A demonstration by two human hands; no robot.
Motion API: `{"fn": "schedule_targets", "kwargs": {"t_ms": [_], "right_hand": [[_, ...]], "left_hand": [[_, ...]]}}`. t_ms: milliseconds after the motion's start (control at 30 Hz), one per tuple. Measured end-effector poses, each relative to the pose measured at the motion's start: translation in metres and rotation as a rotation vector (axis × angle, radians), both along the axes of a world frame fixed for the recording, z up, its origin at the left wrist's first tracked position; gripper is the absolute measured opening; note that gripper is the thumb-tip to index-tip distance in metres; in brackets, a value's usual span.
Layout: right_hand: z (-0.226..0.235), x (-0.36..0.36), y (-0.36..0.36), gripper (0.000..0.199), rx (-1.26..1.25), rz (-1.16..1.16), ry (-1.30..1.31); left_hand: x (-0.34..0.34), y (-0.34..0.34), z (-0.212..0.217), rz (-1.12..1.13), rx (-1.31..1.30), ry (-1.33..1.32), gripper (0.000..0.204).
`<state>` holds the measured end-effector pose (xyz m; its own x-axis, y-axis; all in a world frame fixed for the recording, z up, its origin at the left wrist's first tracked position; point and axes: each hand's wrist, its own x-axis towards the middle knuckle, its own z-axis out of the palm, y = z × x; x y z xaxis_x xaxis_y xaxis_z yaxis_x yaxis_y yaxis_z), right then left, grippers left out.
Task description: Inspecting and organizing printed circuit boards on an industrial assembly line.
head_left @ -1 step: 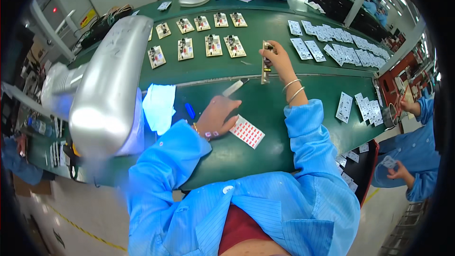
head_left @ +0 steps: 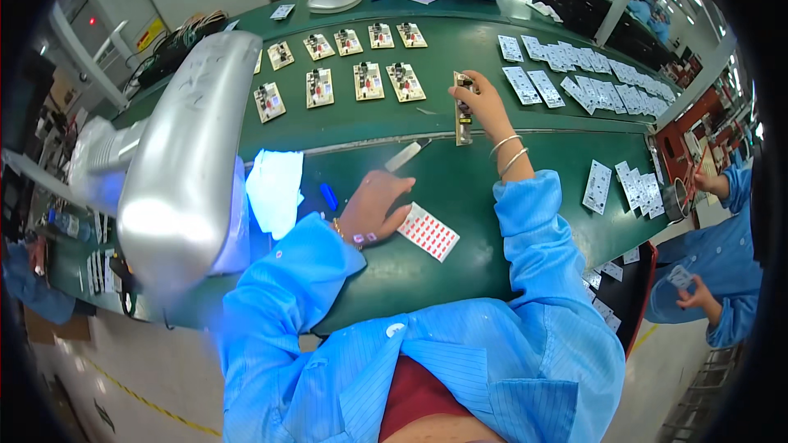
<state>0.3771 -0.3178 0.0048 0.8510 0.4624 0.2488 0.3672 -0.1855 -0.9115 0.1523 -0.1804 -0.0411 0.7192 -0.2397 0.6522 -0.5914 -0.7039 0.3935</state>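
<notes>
My right hand [head_left: 483, 102] pinches the top of a narrow-looking circuit board [head_left: 462, 127], held up on end over the back part of the bench. Dark and yellow components show on the board's side. My left hand [head_left: 369, 207] rests low over the bench, its thumb and forefinger apart and nothing between them. Its thumb tip meets or nearly meets the edge of a white sheet of red stickers [head_left: 429, 232]. Just beyond that hand lies a pale-handled tool [head_left: 404, 156] with a dark tip, and a blue pen-like piece [head_left: 329, 196] is left of it.
Two rows of populated boards [head_left: 369, 80] lie at the back left. Many white-faced boards [head_left: 595, 92] overlap at the right. A large silver lamp head [head_left: 189, 148] looms at left beside a white cloth [head_left: 275, 193]. Other people's hands [head_left: 700, 299] work at right and across the bench.
The board in my right hand has turned slightly, showing more of its components. My left hand has shifted very little. At the right, a co-worker's hand has tilted a small board.
</notes>
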Motion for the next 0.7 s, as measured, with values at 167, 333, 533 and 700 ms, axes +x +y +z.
{"fn": "schedule_targets", "kwargs": {"t_ms": [167,333,533,700], "right_hand": [[-0.017,0.057,0.020,0.064,-0.268,-0.198,-0.272],[-0.040,0.090,0.048,0.062,-0.521,-0.181,-0.392],[-0.052,0.132,0.063,0.060,-0.309,-0.318,-0.507],[-0.052,0.124,0.039,0.051,-0.058,-0.310,-0.318]], "left_hand": [[0.002,0.002,-0.002,-0.071,-0.057,0.048,0.042],[0.000,0.004,-0.007,-0.044,-0.195,0.097,0.041],[0.002,0.009,-0.008,-0.027,-0.200,0.131,0.041],[-0.003,0.008,-0.008,0.066,-0.295,0.150,0.033]]}}
